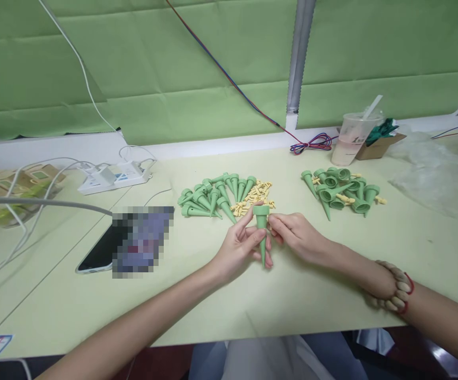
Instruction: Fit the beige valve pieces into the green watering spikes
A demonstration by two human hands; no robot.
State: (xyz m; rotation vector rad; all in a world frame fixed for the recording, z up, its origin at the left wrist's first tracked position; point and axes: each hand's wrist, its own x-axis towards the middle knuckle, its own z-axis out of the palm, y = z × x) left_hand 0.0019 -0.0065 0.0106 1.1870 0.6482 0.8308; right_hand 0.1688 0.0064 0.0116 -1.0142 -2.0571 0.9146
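My left hand (pixel 248 240) holds a green plastic watering spike (pixel 261 219) upright, cap up and point down, its thumb and fingers around the cone. Close against the spike's right side, my right hand (pixel 292 232) is closed in a pinch; its fingertips hide whatever small thing may be between them. Behind the hands, several green spikes (pixel 201 198) lie in a fan beside a heap of small yellow plastic pieces (pixel 254 195). Farther right is a second group of green spikes (pixel 337 187), with a few yellow pieces among them.
A phone (pixel 97 250), partly covered by a blurred patch, lies at left near a white power strip (pixel 113 178) and loose cables. At the back right stand a plastic cup (pixel 349 140) with a straw, a small cardboard box (pixel 379 146) and a clear plastic bag (pixel 427 174).
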